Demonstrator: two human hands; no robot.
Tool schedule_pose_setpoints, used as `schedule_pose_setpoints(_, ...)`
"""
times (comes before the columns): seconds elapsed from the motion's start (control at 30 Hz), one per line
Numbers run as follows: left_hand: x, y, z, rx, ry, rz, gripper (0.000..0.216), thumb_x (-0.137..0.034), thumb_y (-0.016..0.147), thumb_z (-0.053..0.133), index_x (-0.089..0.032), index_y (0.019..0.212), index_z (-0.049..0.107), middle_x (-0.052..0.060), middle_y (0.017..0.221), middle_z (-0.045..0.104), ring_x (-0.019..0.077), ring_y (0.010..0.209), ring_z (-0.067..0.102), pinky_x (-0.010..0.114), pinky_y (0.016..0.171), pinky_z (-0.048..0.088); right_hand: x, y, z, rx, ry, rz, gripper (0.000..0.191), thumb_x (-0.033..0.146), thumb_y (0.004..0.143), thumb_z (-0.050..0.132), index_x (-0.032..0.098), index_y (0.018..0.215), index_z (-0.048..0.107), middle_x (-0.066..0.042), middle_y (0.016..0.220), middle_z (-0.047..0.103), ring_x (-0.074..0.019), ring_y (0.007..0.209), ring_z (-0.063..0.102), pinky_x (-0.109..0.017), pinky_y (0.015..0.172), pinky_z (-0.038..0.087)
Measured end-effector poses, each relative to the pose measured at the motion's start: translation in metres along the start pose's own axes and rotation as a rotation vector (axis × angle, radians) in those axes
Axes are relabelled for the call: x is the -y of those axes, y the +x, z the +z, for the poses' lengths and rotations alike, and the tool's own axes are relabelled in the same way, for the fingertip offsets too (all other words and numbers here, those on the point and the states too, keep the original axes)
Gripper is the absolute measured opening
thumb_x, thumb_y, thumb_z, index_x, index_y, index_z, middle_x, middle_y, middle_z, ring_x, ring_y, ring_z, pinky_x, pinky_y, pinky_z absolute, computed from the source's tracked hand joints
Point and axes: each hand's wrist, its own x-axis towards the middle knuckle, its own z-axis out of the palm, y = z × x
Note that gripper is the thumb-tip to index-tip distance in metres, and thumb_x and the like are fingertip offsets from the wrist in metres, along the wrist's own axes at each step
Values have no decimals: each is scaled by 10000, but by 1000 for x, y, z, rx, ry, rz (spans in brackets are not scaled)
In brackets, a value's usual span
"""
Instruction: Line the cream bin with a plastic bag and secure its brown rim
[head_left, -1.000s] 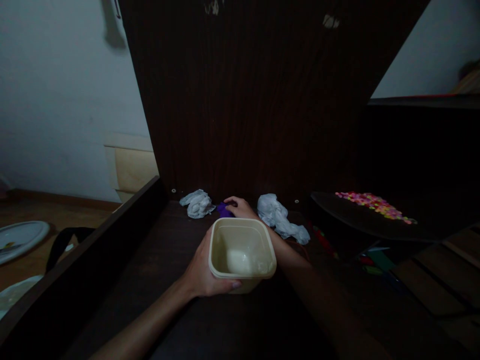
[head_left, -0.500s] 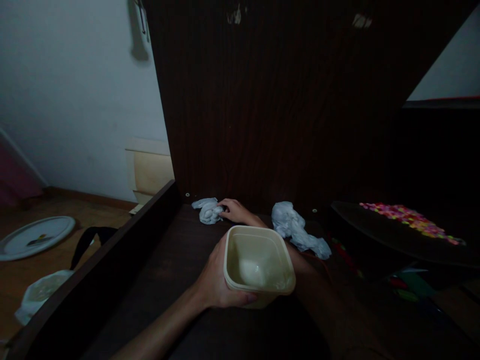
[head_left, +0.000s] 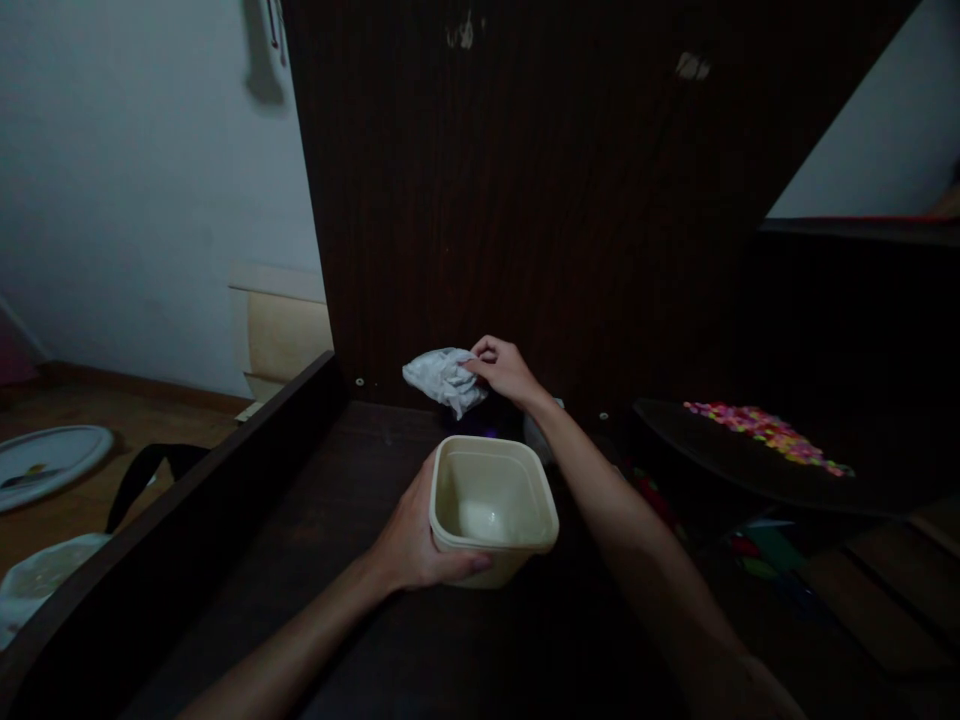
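My left hand (head_left: 411, 535) is wrapped round the side of a cream square plastic container (head_left: 495, 505), which stands empty and upright on the dark wooden surface (head_left: 337, 520). My right hand (head_left: 504, 366) is raised above the far end of the surface, pinching a crumpled white tissue (head_left: 444, 378) that hangs in the air just beyond the container. A small purple thing (head_left: 489, 430) shows faintly on the surface below that hand. My right forearm hides most of another white wad behind it.
A tall dark wooden panel (head_left: 540, 200) stands right behind the surface, and a dark side rail (head_left: 195, 500) runs along its left. A dark tray with several small coloured pieces (head_left: 765, 432) sits at the right. White plates (head_left: 45, 465) and a plastic bag (head_left: 37, 580) lie on the floor at left.
My right hand moved from the purple thing to the left tissue wad, closed on it and lifted it off the surface. The left hand kept its hold on the container.
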Motion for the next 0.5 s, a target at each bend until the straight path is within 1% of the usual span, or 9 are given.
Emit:
schedule_pose_setpoints(0.1,3,1,0,-8,46,14,1163,-629,673,829,-188,1581,250,201,1486,477,401,1340,512,599,1155,384,18,-9,-17,-26,24,17,184,277,731,680,223,766,508,77,537,557,-87,407,473,-188,409,316)
schedule_pose_setpoints(0.17,3,2,0,-16,70,10,1165,-604,685,831,-185,1587,227,213,1531,425,404,1379,476,605,1177,355,27,-16,-25,-62,25,12,168,263,747,664,224,778,504,78,527,558,-85,387,454,-188,396,305)
schedule_pose_setpoints(0.23,1,3,0,-14,62,-4,1181,-574,700,833,-181,1600,177,225,1565,381,406,1417,441,603,1191,339,34,-23,-32,-112,15,-6,148,237,759,650,224,780,504,78,529,552,-88,402,452,-194,411,315)
schedule_pose_setpoints(0.3,-2,3,-3,1,28,-33,1238,-556,710,835,-173,1617,85,241,1593,344,415,1450,406,612,1200,321,40,-29,-39,-168,-2,-34,142,207,759,650,222,779,510,77,546,546,-95,453,474,-201,455,338)
schedule_pose_setpoints(0.37,-5,1,-9,26,-8,-55,1307,-561,702,847,-171,1627,10,253,1634,278,434,1492,337,636,1221,264,46,-33,-46,-228,-30,-87,146,187,755,661,219,779,520,70,581,552,-103,521,503,-209,511,361)
schedule_pose_setpoints(0.43,-7,0,-20,57,-53,-58,1331,-585,685,857,-192,1635,11,236,1679,184,445,1531,242,650,1242,189,51,-37,-53,-291,-57,-152,139,186,758,667,214,782,533,57,616,563,-110,571,519,-220,552,374)
schedule_pose_setpoints(0.47,-9,2,-26,66,-89,-53,1303,-608,685,848,-209,1636,52,214,1696,149,443,1546,199,647,1250,166,53,-39,-56,-318,-68,-181,133,188,759,667,211,785,538,49,630,568,-114,584,522,-226,562,376)
schedule_pose_setpoints(0.5,-12,4,-32,60,-135,-52,1230,-638,705,817,-231,1631,119,185,1704,144,434,1555,177,641,1254,164,54,-40,-59,-338,-75,-204,127,189,760,664,208,787,542,42,642,573,-117,593,524,-231,568,377)
